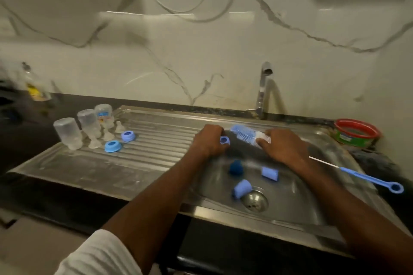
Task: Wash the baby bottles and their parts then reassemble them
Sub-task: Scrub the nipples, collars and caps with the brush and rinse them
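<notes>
The person stands at the sink point(290, 214) with both hands over the bowl, so drips fall in and not on the floor. The left hand point(209, 140) curls its fingers round a small blue screw ring point(225, 140), holding it with its hole turned toward the other hand. The right hand point(282, 145) grips the bottle brush point(247, 135) close to the bristles, and the brush tip points at the ring. I think the ring is about to be scrubbed.

Just below the hands, three blue bottle caps point(242, 188) lie in the bowl near the drain point(254, 201). They look like they wait their turn. The long brush handle point(371, 179) sticks out behind the right wrist.

Far off to the left of the left hand, on the ridged draining board point(156, 140), three clear baby bottles point(67, 133) stand upside down so water can run out. Clear teats point(107, 135) and two more blue rings point(113, 146) sit beside them. Those look washed. Nothing is put back together yet.

The tap point(263, 89) stands beyond the hands.
</notes>
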`<action>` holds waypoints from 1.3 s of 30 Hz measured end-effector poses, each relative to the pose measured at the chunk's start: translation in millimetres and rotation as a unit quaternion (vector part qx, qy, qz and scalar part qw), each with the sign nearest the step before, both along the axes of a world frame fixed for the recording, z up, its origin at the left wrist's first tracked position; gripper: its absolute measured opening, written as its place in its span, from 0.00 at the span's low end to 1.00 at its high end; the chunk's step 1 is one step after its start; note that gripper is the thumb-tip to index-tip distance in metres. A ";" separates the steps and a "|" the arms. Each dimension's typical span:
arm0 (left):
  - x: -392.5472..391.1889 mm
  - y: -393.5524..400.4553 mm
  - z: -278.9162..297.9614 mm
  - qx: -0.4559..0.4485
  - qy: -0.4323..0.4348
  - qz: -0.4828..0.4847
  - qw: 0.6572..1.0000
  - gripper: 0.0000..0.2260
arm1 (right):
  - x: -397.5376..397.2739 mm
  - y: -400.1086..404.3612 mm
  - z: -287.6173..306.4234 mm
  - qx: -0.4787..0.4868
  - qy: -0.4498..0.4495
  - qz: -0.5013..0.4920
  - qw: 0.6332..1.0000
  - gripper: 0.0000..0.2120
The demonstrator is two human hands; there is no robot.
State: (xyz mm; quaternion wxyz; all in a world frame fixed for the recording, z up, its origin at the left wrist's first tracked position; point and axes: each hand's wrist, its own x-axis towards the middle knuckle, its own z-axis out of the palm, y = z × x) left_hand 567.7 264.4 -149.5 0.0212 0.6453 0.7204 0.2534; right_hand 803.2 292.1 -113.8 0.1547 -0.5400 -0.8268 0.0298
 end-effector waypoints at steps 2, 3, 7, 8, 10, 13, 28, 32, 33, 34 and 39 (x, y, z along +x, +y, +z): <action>-39.1 -13.1 19.4 -0.007 0.041 0.035 0.999 0.13 | -38.6 -5.2 8.7 -0.030 0.031 0.038 0.998 0.18; -61.4 -21.3 29.0 -0.019 0.066 0.058 0.996 0.13 | -61.7 -8.8 13.0 -0.042 0.053 0.056 0.996 0.19; -145.8 -47.8 48.8 -0.034 0.086 0.146 0.985 0.16 | -147.4 -21.2 29.5 -0.069 0.102 0.092 0.988 0.22; -163.8 -52.6 49.3 -0.036 0.084 0.165 0.982 0.16 | -166.5 -23.9 32.8 -0.072 0.107 0.097 0.987 0.23; -194.8 -59.5 49.7 -0.039 0.091 0.189 0.977 0.17 | -202.3 -28.7 37.4 -0.076 0.116 0.101 0.985 0.23; -226.1 -62.1 48.6 -0.037 0.119 0.213 0.969 0.17 | -246.8 -28.5 36.9 -0.069 0.110 0.101 0.986 0.21; -265.4 -43.0 20.2 -0.095 0.167 0.214 0.958 0.20 | -274.7 -7.6 -3.1 -0.010 0.089 0.096 0.991 0.17; -256.8 -45.5 32.5 -0.080 0.203 0.229 0.949 0.28 | -253.5 -4.8 -0.7 -0.002 0.082 0.088 0.993 0.17; -250.4 -44.9 36.7 -0.064 0.208 0.231 0.948 0.28 | -243.2 -4.3 0.8 0.000 0.083 0.081 0.993 0.18; -245.2 -43.0 41.1 -0.052 0.208 0.230 0.949 0.27 | -232.9 -3.5 2.5 0.000 0.083 0.075 0.994 0.18; -190.5 -21.8 59.5 0.018 0.159 0.158 0.974 0.19 | -157.5 5.9 15.6 0.002 0.063 0.039 0.997 0.21</action>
